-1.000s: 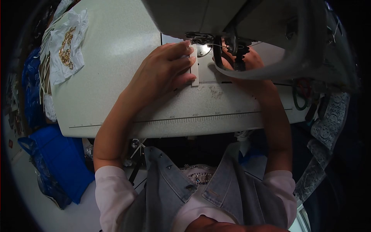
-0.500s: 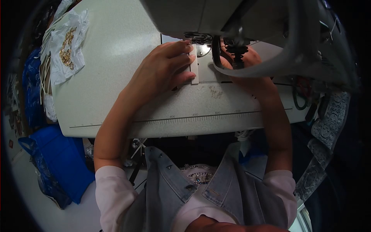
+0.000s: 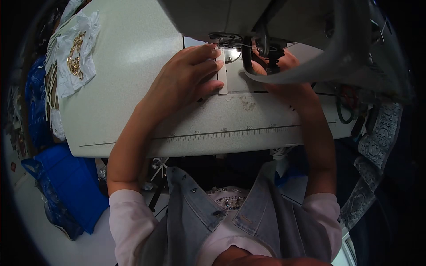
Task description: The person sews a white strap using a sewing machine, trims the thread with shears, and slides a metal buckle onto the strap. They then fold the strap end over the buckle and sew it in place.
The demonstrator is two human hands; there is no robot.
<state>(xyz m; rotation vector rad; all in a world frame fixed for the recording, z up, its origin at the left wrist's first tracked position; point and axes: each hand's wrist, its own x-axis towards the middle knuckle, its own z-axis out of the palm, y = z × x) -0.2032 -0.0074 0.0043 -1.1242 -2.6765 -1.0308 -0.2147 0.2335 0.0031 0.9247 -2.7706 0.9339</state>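
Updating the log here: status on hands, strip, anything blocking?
Left hand: touching pale strip beside shiny plate. Right hand: grip unclear. Blocking: sewing machine partly hides right hand from view.

printed ruler scale on tabletop, numbers 400, 450, 500

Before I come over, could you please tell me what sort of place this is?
Probably a sewing workshop: there's a sewing machine, a worktable with a measuring scale, and gold-coloured links.

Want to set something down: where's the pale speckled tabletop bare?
Widest: the tabletop between the crumpled white sheet bearing gold chain and the left hand. Smaller: between the forearms. Crowded: around the grey sewing-machine head, narrow pale strip and right hand.
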